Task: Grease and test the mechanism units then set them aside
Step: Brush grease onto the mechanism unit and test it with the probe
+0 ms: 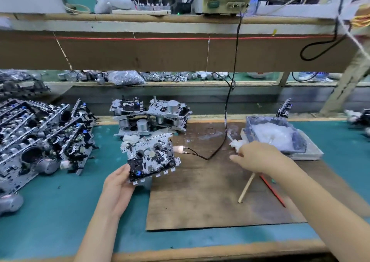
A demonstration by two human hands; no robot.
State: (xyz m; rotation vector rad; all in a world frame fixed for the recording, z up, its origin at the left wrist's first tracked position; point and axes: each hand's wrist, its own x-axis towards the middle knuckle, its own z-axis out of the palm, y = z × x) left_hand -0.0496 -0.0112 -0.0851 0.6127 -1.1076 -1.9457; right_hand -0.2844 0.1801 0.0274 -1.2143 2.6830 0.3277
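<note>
My left hand (118, 183) grips the near left corner of a metal mechanism unit (152, 157), tilted face up over the edge of the brown board (210, 197). My right hand (258, 157) is closed on a grease-caked stick (236, 143), its white tip pointing left beside the grease tray (296, 141). A second stick (246, 187) and a red pen (273, 191) lie under my right wrist. A black test lead with a copper clip (180, 149) lies just right of the unit.
A big heap of mechanism units (38, 139) fills the left of the green mat. A small stack of units (152, 114) stands behind the held one. A grey motor (10, 202) lies at the left edge. A low shelf (180, 49) overhangs the back.
</note>
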